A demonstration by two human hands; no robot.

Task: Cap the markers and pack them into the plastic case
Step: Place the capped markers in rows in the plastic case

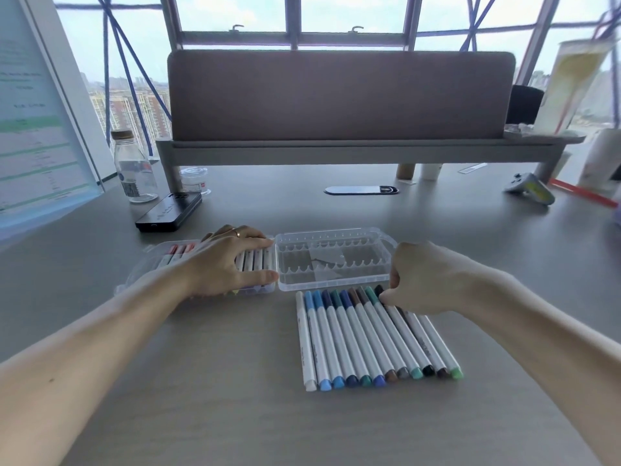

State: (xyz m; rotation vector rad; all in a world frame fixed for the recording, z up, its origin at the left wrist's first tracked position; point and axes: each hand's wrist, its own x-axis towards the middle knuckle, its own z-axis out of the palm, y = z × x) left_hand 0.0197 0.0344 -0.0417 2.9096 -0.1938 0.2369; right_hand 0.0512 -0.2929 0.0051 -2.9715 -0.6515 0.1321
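A clear plastic case lies open on the grey desk. Its right half (334, 284) holds no markers; its left half (161, 260) holds a row of capped markers. My left hand (232, 260) rests flat on those packed markers, fingers straight. A row of several white capped markers (366, 338) with blue, green, brown and black caps lies on the desk just in front of the right half. My right hand (420, 277) has its fingers curled over the cap ends at the right of this row, and it hides the caps of the last markers.
A black phone (169, 211), a glass bottle (134, 166) and a small jar (195, 181) stand at the back left. A monitor riser (353, 149) with a grey panel spans the back. A game controller (531, 188) lies at the back right.
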